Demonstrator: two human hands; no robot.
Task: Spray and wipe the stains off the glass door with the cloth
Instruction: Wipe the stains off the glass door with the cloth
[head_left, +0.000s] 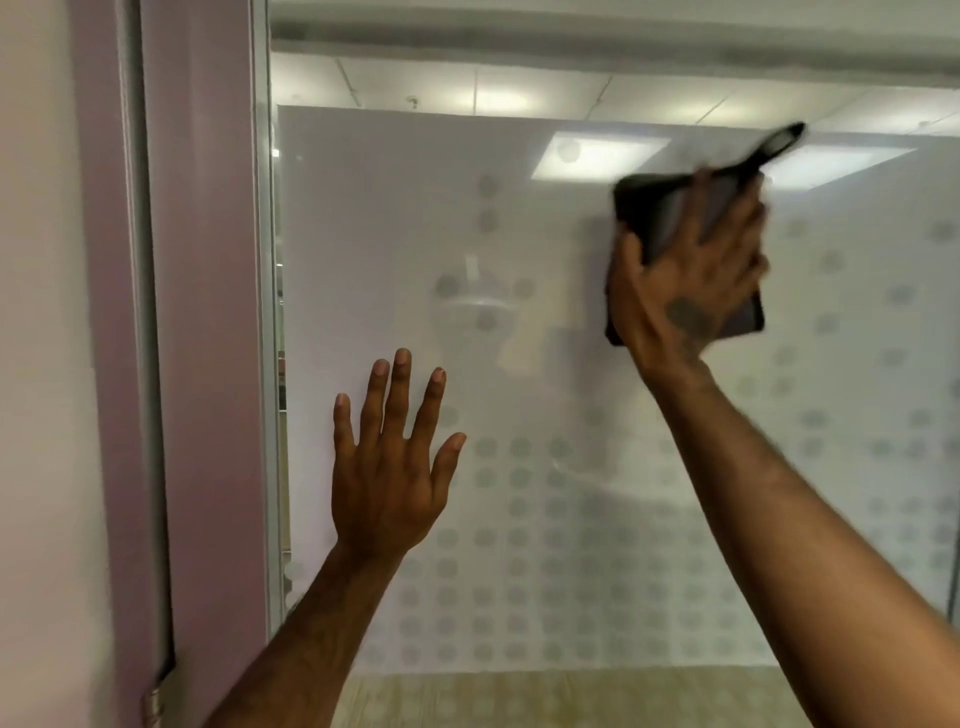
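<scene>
The glass door (363, 234) fills most of the view, frosted and patterned with grey dots toward the bottom and right. My right hand (685, 291) is raised at the upper right and presses a dark folded cloth (649, 208) flat against the glass; one corner of the cloth sticks up and is blurred by motion. My left hand (389, 467) rests lower on the glass with fingers spread and holds nothing. No spray bottle is in view.
A pale purple door frame (208, 312) with a metal edge strip (265, 312) runs down the left side, with a hinge (153, 701) at the bottom left. Ceiling lights reflect in the glass near the top. Wood-look floor shows below the frosted area.
</scene>
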